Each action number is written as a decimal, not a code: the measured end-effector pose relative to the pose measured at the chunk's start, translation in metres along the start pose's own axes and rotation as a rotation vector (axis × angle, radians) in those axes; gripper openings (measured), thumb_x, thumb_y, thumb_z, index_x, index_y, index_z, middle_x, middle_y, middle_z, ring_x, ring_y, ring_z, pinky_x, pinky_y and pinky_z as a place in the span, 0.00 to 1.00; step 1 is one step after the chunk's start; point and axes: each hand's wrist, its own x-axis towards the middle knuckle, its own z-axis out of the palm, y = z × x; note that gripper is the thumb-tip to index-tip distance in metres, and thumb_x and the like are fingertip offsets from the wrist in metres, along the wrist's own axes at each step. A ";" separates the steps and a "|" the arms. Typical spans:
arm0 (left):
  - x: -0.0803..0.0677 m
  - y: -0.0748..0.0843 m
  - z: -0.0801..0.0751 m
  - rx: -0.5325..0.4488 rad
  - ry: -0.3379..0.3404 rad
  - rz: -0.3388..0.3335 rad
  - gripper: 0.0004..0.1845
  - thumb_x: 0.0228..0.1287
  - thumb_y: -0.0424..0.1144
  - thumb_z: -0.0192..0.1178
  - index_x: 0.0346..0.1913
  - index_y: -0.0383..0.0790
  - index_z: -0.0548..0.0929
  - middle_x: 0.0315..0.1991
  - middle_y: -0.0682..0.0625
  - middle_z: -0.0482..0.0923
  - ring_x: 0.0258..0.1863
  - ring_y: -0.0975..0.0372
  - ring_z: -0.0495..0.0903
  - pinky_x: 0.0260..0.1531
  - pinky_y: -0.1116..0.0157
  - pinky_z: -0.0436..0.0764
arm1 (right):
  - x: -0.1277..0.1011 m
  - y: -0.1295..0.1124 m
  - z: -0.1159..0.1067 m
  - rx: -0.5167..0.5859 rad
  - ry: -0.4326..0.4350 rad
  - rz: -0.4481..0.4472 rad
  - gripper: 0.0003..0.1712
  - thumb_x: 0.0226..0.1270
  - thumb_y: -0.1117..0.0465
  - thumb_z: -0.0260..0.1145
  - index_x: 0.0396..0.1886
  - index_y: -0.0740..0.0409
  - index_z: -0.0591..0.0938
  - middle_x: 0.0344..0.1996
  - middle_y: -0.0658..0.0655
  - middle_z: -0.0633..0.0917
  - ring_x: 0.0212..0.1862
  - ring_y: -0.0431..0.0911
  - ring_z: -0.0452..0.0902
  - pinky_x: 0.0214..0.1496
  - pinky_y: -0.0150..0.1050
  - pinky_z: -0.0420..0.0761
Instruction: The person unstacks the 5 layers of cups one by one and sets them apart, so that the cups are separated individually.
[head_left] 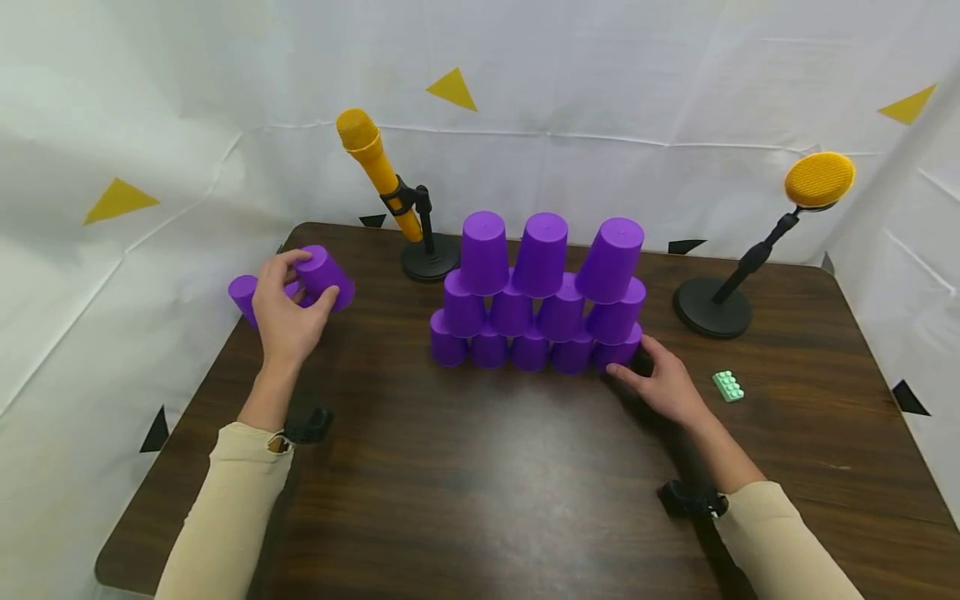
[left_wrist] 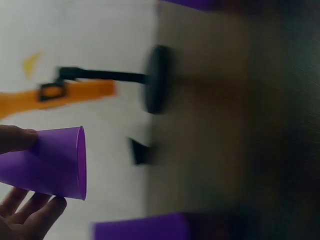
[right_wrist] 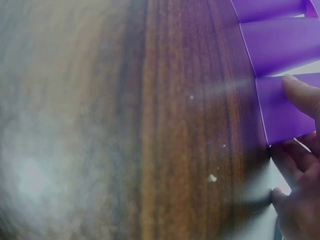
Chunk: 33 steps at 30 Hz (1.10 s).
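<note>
While gripping a loose purple plastic cup (head_left: pixel 324 275) tipped on its side above the far left corner of the dark wooden table (head_left: pixel 480 483), left hand (head_left: pixel 287 310) curled round it, thumb on one wall and fingers (left_wrist: pixel 31 216) on the other. Beside that hand, more purple cups on their sides (head_left: pixel 243 293) at the table's edge. At centre, a pyramid of upturned purple plastic cups (head_left: pixel 536 292), three rows high. Right hand (head_left: pixel 667 385) resting on the table, fingers almost straight, fingertips (right_wrist: pixel 300 95) touching the rightmost bottom cup (head_left: pixel 618 352), gripping nothing. Near that hand, a small green toy brick (head_left: pixel 728 386). Behind, a yellow microphone on a black stand (head_left: pixel 382 179) and a round yellow brush on a black stand (head_left: pixel 819 179).
</note>
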 end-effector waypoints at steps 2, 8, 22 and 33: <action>-0.005 -0.015 0.006 0.037 -0.013 -0.009 0.28 0.47 0.30 0.76 0.54 0.40 0.79 0.48 0.43 0.76 0.46 0.57 0.76 0.45 0.51 0.82 | 0.000 0.000 0.000 0.001 -0.002 0.000 0.42 0.65 0.47 0.69 0.70 0.63 0.66 0.65 0.70 0.71 0.68 0.66 0.61 0.67 0.66 0.58; -0.013 -0.042 0.019 0.129 -0.020 -0.037 0.28 0.46 0.31 0.76 0.53 0.42 0.79 0.47 0.41 0.76 0.46 0.54 0.75 0.45 0.52 0.81 | 0.001 0.001 0.002 0.003 0.010 -0.009 0.41 0.65 0.47 0.69 0.70 0.63 0.66 0.64 0.70 0.72 0.68 0.65 0.63 0.67 0.65 0.59; -0.023 -0.058 0.026 0.303 -0.095 -0.107 0.27 0.49 0.32 0.75 0.53 0.41 0.76 0.50 0.39 0.75 0.48 0.47 0.76 0.48 0.49 0.74 | 0.001 0.002 0.002 0.010 0.010 -0.014 0.41 0.64 0.47 0.69 0.70 0.63 0.67 0.64 0.70 0.72 0.68 0.65 0.63 0.67 0.65 0.59; -0.024 -0.052 0.023 0.361 -0.136 -0.134 0.29 0.51 0.29 0.72 0.56 0.40 0.74 0.53 0.36 0.74 0.53 0.40 0.74 0.52 0.41 0.72 | 0.001 0.001 0.002 0.006 0.014 -0.021 0.40 0.65 0.48 0.70 0.69 0.63 0.67 0.64 0.70 0.72 0.68 0.65 0.63 0.67 0.65 0.59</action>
